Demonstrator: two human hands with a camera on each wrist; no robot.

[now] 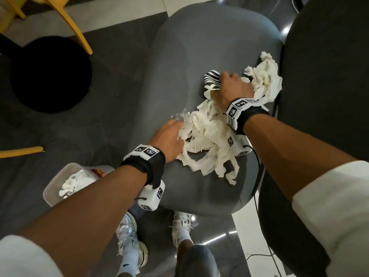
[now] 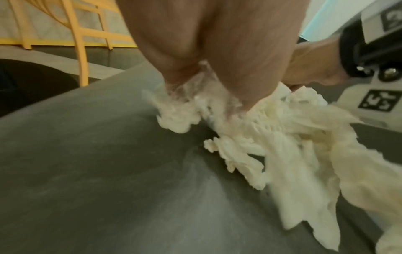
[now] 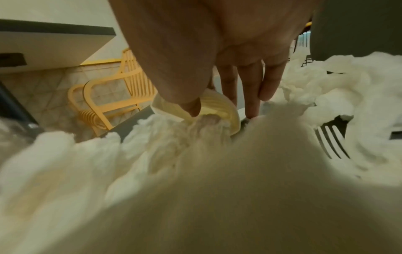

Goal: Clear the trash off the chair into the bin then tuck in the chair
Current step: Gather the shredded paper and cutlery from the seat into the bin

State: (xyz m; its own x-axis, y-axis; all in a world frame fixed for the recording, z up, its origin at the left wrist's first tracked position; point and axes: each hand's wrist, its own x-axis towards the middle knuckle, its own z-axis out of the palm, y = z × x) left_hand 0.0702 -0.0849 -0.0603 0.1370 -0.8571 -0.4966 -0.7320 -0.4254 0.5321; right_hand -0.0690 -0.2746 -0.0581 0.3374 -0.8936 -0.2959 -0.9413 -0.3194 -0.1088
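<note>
A heap of torn white tissue [image 1: 209,132] lies on the grey chair seat [image 1: 179,56], reaching up to the dark chair back [image 1: 329,76]. My left hand [image 1: 175,126] digs into the heap's left edge, its fingers pinching tissue and a bit of clear plastic [image 2: 195,86]. My right hand [image 1: 225,76] sits on a zebra-striped paper cup [image 1: 212,80] lying on its side; thumb and fingers close round its rim [image 3: 217,106]. A white plastic fork [image 3: 330,142] lies among the tissue. The clear bin [image 1: 58,184] stands on the floor at the lower left, with tissue in it.
A black round stool [image 1: 50,74] and yellow chair legs [image 1: 69,23] stand left of the seat. A black cable [image 1: 257,162] hangs down by the seat's right edge. My feet in white shoes [image 1: 183,222] are at the seat's front.
</note>
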